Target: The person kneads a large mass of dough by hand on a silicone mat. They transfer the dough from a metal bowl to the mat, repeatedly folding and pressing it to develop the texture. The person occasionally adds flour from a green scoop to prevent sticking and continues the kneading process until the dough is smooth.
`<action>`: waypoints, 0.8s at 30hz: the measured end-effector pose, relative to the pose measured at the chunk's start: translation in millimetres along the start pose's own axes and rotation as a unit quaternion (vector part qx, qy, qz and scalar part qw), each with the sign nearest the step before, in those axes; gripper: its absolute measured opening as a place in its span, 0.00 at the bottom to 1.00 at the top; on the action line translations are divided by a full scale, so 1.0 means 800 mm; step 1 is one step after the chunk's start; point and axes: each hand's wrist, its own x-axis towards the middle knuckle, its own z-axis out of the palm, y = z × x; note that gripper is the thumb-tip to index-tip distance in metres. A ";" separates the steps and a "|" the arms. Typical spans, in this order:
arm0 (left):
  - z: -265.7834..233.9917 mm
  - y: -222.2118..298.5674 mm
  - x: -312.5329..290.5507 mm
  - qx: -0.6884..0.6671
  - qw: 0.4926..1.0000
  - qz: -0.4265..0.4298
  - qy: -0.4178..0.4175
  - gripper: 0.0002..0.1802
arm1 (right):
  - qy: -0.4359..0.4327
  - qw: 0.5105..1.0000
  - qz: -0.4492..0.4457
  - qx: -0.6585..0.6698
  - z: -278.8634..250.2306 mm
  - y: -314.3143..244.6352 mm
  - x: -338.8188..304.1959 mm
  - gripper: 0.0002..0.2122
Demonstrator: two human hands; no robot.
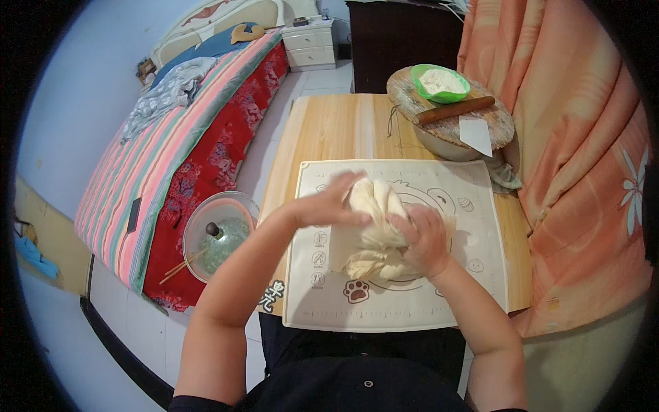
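A pale, folded lump of dough [379,206] stands bunched up on a cream kneading mat [473,292] printed with line drawings and a paw mark. My right hand [425,237] grips the dough's right side, its fingers curled over the folds. On the other side, my left hand [336,200] is open, fingers stretched out and slightly blurred, its thumb close against the dough. Whether that thumb touches the dough I cannot tell. Rough, uneven folds show at the lower part of the dough.
The mat lies on a wooden table [329,130]. Behind it, a round board [405,103] bears a green bowl of flour [443,84], a rolling pin [454,110] and a white scraper [476,134]. A lidded clear bowl [220,240] with chopsticks [182,266] stands left, near the bed [110,206].
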 end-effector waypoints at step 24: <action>0.057 0.041 0.042 0.164 0.976 -0.083 0.114 0.40 | -0.345 0.814 0.409 0.227 -0.010 0.057 0.056 0.40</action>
